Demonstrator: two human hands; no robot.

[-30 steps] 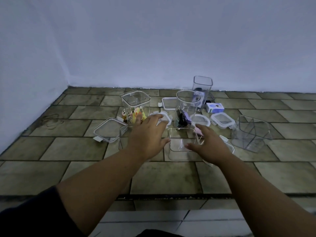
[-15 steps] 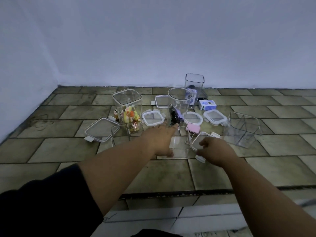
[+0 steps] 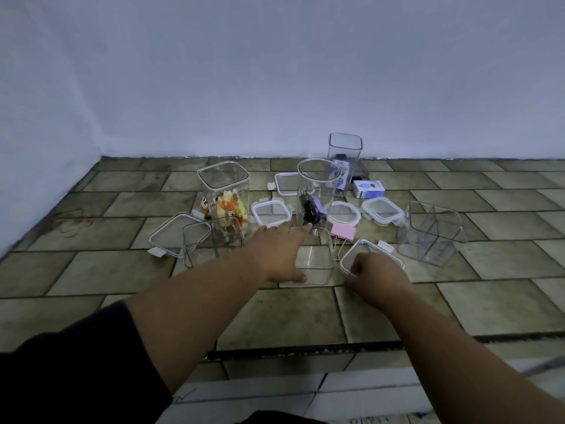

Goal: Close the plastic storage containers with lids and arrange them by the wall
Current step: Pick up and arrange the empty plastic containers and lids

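Several clear plastic containers and white-rimmed lids stand on the tiled floor near the wall. My left hand (image 3: 281, 252) lies with straight fingers against the left side and top rim of a small clear square container (image 3: 316, 264). Just to its right, my right hand (image 3: 374, 275) is curled on the near edge of a square lid (image 3: 371, 254), which sits tilted. A tall square container (image 3: 224, 191) holds colourful items. A round container (image 3: 318, 191) holds binder clips.
Another tall square container (image 3: 345, 151) stands by the wall. A divided container (image 3: 431, 234) is at the right, a small one (image 3: 211, 240) at the left. Loose lids (image 3: 270, 212) (image 3: 382, 209) (image 3: 172, 235), a pink binder clip (image 3: 344, 232) and a small box (image 3: 368, 188) lie around.
My right hand pulled back from the small container's right side and curled onto the square lid's edge. My left hand shifted right onto the small container.
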